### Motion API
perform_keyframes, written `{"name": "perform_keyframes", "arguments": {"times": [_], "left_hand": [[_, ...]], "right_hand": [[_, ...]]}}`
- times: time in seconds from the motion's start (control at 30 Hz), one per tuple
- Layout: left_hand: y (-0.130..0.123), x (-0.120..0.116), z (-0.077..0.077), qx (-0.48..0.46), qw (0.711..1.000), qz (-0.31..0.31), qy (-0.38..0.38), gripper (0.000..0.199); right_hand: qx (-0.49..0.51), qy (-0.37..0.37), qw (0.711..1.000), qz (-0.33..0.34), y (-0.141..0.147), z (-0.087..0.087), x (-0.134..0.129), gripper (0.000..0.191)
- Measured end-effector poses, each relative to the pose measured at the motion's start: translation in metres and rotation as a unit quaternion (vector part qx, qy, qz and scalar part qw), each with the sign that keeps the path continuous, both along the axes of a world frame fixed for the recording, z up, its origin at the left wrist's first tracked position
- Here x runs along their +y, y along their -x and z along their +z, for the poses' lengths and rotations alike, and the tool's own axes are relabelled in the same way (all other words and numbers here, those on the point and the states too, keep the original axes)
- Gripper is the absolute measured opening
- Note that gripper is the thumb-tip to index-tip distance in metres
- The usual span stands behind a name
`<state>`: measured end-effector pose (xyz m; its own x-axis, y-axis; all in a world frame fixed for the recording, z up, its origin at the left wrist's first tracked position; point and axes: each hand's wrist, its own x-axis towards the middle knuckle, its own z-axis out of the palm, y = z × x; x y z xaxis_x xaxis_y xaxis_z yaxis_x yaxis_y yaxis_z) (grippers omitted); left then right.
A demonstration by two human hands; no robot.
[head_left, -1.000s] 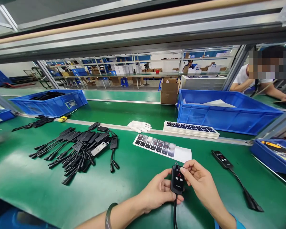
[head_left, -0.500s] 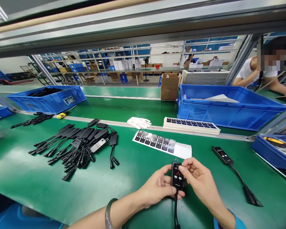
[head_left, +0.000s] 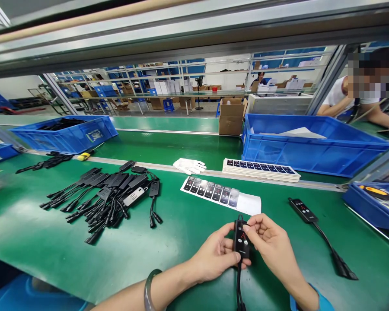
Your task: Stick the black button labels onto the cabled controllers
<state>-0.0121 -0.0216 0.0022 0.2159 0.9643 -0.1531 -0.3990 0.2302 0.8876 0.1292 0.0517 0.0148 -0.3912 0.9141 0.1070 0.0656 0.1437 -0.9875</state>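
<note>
My left hand [head_left: 215,255] is closed around a small black controller [head_left: 241,242], thumb on its lower front and fingers behind it. The controller stands nearly upright with its cable hanging down, and its front label shows red marks and two pale buttons. At its upper right edge, my right hand [head_left: 270,242] presses the thumb on the label, with the fingers curled. Just beyond the hands lies a white sheet of black labels [head_left: 218,194]. To the right, another labelled controller [head_left: 303,210] lies with its cable toward me.
A pile of black controllers with cables [head_left: 113,190] spreads over the left of the green table [head_left: 142,268]. A white glove [head_left: 189,166] and a stack of label sheets [head_left: 261,170] lie farther back. Blue bins [head_left: 311,151] stand behind. Someone in white [head_left: 369,95] sits at right.
The controller has turned slightly in my left hand. My right thumb stays at its upper right edge. The rest of the table looks the same.
</note>
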Motion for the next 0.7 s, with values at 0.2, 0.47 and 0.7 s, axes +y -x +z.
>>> {"name": "perform_keyframes", "arguments": {"times": [0.2,0.47,0.7], "left_hand": [[0.0,0.0,0.001,0.021,1.0,-0.002,-0.019,0.063],[0.004,0.004,0.007,-0.047,0.998,0.007,0.038,0.048],[0.007,0.009,0.003,-0.044,0.996,0.064,0.038,0.042]], "right_hand": [[-0.005,0.005,1.0,-0.012,-0.001,-0.005,0.002,0.028],[-0.075,-0.029,0.995,0.06,-0.001,-0.017,0.007,0.038],[-0.126,-0.067,0.979,0.143,0.001,-0.024,-0.001,0.084]]}}
